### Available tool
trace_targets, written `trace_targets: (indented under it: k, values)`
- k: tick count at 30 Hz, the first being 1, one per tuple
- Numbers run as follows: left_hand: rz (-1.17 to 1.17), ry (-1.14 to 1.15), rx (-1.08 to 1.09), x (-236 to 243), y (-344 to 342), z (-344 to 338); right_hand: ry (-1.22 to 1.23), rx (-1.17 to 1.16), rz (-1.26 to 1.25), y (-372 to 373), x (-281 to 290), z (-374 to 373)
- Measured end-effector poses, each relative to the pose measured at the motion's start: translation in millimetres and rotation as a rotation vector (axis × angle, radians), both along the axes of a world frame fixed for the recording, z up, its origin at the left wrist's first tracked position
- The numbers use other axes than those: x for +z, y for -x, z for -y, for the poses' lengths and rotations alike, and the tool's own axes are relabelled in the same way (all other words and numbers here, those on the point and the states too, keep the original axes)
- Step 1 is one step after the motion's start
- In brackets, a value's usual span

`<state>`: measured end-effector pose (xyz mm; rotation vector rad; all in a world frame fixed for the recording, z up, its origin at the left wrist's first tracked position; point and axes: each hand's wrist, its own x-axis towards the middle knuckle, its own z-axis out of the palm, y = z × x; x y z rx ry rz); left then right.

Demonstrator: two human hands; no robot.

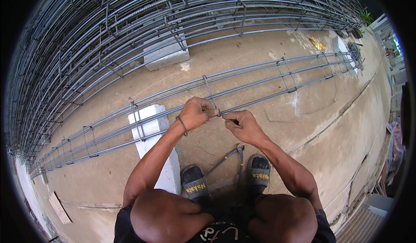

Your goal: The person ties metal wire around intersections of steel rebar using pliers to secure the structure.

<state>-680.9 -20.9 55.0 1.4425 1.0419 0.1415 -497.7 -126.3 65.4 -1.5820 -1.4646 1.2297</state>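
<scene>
A long, narrow rebar cage (242,86) is stretched low across the floor, right in front of the crouching person, and the action is centred on one joint (219,112) where a stirrup (209,89) is met by the near lower bar. Judging by the look of it, the joint is being fastened by hand. Next, a steady fingertip hold is probably called for, with the stirrup kept square to the bars.

The cage itself looks tidy: long grey bars, ribbed where that can be made out, are boxed by thin stirrups set well apart. It's bent by the lens, so true straightness can't be judged.

The left hand (196,112) is curled in, its fingertips brought right up to the joint. The right hand (245,126) is bunched just beside it, thumb and forefinger close together. Whether thin wire is pinched in either one can't be told, too small. A dark ring (182,126) is worn on the left wrist.

Further out, the cage is propped on a white block (171,173) left of the hands. Long-handled pliers (241,160) are left between the sandals (197,189), handles spread. Beyond, a big pile of similar cages (130,26) is stacked, partly propped on another pale block (167,52).
</scene>
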Motion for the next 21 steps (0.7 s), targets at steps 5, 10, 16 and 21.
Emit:
trace_targets:
  k: [5,10,16,21]
  values:
    - [-0.024,-0.725,-0.076,-36.2,17.3,-3.2,0.005,-0.006,0.006,2.1,0.7,0.0]
    - [-0.255,-1.144,-0.110,-49.1,13.8,26.3,0.056,0.026,-0.035,0.1,-4.2,-1.1]
    - [-0.213,-1.025,-0.082,-38.0,0.5,23.1,0.038,0.015,-0.063,-1.1,-5.9,-1.1]
    - [-0.052,-1.006,-0.127,-54.6,9.5,22.0,0.039,-0.002,-0.107,5.2,-2.0,-4.2]
